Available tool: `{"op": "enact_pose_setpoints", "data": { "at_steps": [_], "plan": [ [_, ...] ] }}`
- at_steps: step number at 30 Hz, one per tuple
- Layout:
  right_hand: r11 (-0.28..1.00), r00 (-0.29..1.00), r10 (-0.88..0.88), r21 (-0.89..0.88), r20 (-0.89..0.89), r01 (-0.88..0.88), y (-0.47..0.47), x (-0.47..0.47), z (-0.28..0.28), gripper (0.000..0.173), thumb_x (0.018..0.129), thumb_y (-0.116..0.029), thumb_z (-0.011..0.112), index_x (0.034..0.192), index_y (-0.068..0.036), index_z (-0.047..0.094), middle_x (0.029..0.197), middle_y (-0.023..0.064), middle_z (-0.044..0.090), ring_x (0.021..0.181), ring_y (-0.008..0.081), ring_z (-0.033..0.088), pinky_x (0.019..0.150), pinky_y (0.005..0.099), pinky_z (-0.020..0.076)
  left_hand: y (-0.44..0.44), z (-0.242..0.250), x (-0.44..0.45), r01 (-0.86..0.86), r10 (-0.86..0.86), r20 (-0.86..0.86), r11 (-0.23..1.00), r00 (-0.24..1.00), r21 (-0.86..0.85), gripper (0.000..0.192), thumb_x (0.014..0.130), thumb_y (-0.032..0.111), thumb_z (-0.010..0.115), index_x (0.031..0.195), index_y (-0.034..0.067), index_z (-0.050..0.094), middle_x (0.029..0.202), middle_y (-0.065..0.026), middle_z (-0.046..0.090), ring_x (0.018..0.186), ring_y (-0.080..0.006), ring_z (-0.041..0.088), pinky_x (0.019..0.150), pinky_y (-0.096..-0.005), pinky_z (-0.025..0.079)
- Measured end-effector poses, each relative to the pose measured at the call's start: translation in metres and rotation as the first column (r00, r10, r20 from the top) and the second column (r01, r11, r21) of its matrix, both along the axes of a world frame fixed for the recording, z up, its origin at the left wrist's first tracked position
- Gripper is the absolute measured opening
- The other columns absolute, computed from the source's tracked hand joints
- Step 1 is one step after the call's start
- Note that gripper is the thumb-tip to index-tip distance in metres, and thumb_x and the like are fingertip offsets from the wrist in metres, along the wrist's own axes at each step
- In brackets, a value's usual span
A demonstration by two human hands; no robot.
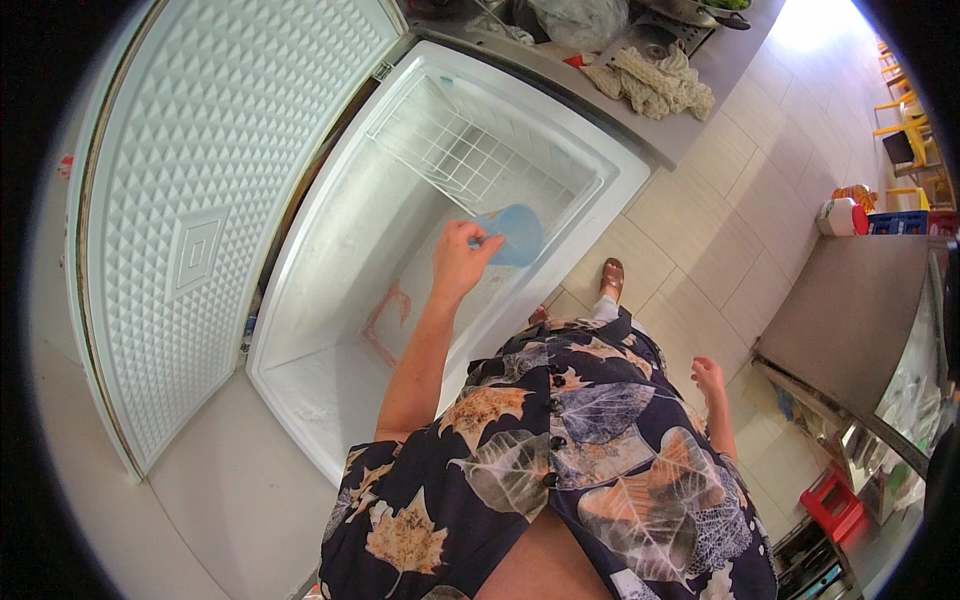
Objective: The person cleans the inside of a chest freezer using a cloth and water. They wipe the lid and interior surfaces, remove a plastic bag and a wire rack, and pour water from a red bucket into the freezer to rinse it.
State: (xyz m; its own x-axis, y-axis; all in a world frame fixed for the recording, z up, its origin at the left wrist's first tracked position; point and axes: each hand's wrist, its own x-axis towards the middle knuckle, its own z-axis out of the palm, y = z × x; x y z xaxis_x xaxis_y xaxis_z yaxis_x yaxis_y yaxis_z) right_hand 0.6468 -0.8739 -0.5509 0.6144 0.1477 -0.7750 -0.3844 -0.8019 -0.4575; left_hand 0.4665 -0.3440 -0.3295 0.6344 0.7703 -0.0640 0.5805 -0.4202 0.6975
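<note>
My left hand (460, 255) grips a translucent pale blue plastic cup (523, 236) by its side, over the inside of a white chest freezer (442, 56). The cup is tilted, and I cannot tell whether anything is in it. Beyond the cup, a white wire basket (469, 154) hangs at the far end of the freezer. A reddish streak (384, 322) marks the freezer floor. The freezer lid (255, 150) stands raised at the left. My right hand (707, 376) hangs at my right side above the floor tiles, fingers loosely bent, with nothing visible in it.
A steel counter (686, 139) adjoins the freezer's far end, with a crumpled cloth (652, 82) and a plastic bag (577, 22) on it. At right stand a metal-topped cabinet (847, 300), a red plastic stool (832, 502) and a white container (836, 217). Yellow chairs (911, 124) stand farther off.
</note>
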Motion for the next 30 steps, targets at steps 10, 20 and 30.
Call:
{"op": "enact_pose_setpoints", "data": {
  "at_steps": [10,20,30],
  "plan": [
    [1.0,1.0,-0.004,-0.019,0.022,0.005,0.007,0.006,0.006,0.03,0.089,-0.024,0.057,0.115,-0.01,0.064,0.098,0.0046,0.067,0.075,0.0152,0.064,0.059,0.0299,0.0473,0.002,0.0,0.006,0.043,-0.043,0.02,0.999,0.999,0.027,0.031,0.07,0.028,0.078,0.072,0.001,0.064,0.089,-0.0157,0.06,0.079,-0.0306,0.06,0.07,-0.0392,0.048],
    [1.0,0.999,-0.029,0.008,0.02,0.029,0.016,0.004,0.022,0.033,0.086,-0.02,0.057,0.114,-0.003,0.065,0.097,0.0117,0.069,0.075,0.0183,0.065,0.069,0.0325,0.0517,0.001,0.002,0.013,0.072,-0.073,0.028,0.997,0.997,0.033,0.03,0.071,0.03,0.077,0.072,0.003,0.065,0.093,-0.0135,0.06,0.083,-0.0302,0.061,0.072,-0.0389,0.048],
    [1.0,1.0,-0.01,0.004,0.024,0.01,0.016,-0.004,0.022,0.033,0.086,-0.019,0.056,0.113,-0.002,0.064,0.097,0.0115,0.069,0.073,0.0176,0.064,0.068,0.0319,0.0515,-0.001,0.0,0.031,0.123,-0.121,-0.034,0.99,0.992,0.066,0.029,0.073,0.028,0.077,0.075,0.002,0.064,0.088,-0.0133,0.058,0.079,-0.0275,0.061,0.07,-0.0364,0.049]
  ]
}}
